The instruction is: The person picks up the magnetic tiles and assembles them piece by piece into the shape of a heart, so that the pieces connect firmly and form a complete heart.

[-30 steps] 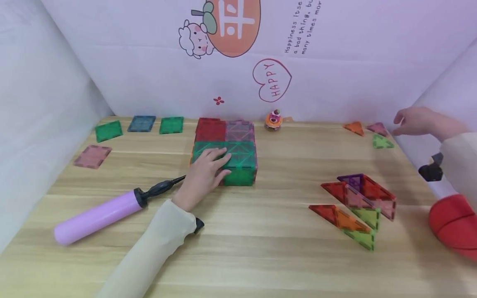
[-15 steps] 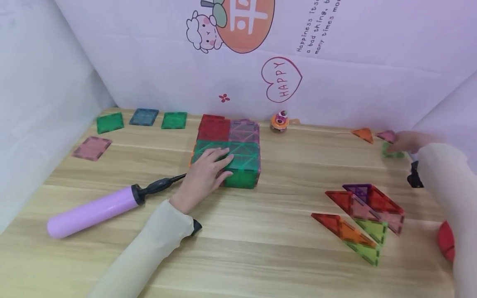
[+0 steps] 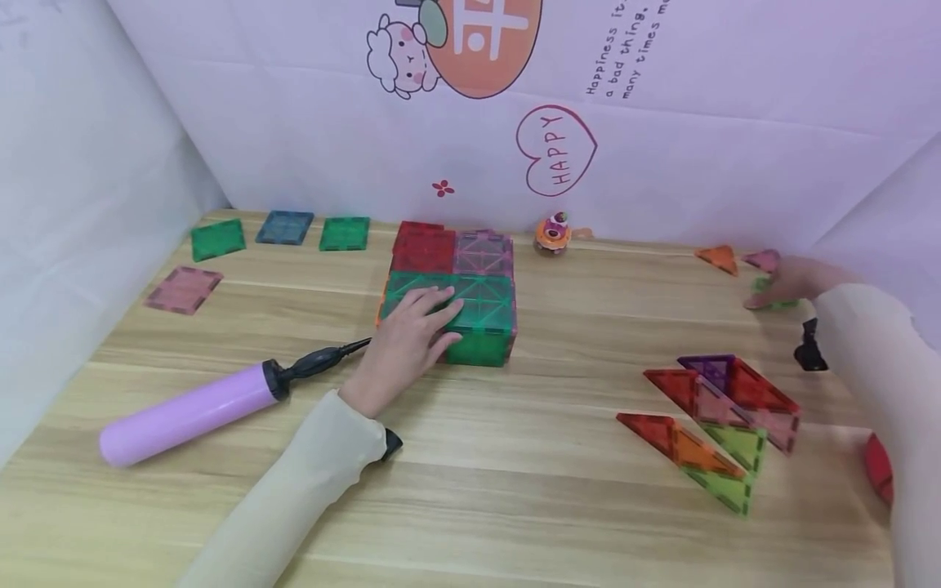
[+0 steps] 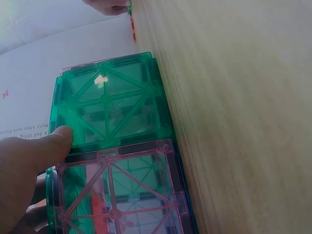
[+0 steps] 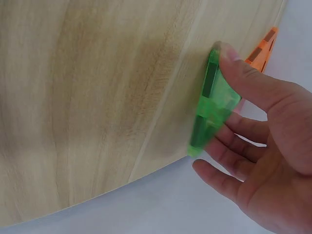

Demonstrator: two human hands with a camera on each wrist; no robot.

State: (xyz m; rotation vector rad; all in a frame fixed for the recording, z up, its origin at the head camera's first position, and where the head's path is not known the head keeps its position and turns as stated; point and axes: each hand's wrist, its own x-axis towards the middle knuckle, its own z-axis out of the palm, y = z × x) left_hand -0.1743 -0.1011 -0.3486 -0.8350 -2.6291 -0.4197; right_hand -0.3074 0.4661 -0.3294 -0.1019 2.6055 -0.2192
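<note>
A low box of see-through magnetic tiles (image 3: 481, 349), green in front with red and pink behind, stands at mid-table. My left hand (image 3: 397, 347) rests on it, fingers spread over the green top and thumb by the front face; in the left wrist view the thumb touches a green tile (image 4: 106, 100). At the far right corner my right hand (image 3: 797, 279) pinches a green triangular magnetic tile (image 5: 209, 105) between thumb and fingers. Beside that hand lie an orange triangular tile (image 3: 717, 259) and a pink one (image 3: 762, 260).
Several joined triangular tiles (image 3: 716, 400) lie front right. A purple hand pump (image 3: 187, 415) points its nozzle at the box. Square tiles, among them a blue one (image 3: 285, 227), lie back left. A small toy figure (image 3: 553, 234) stands by the back wall; something red (image 3: 879, 467) shows at right.
My right hand has come in from beyond the right edge, down and leftward, onto the green triangular tile and taken hold of it. The left hand has stayed on the box. The head view shifted slightly.
</note>
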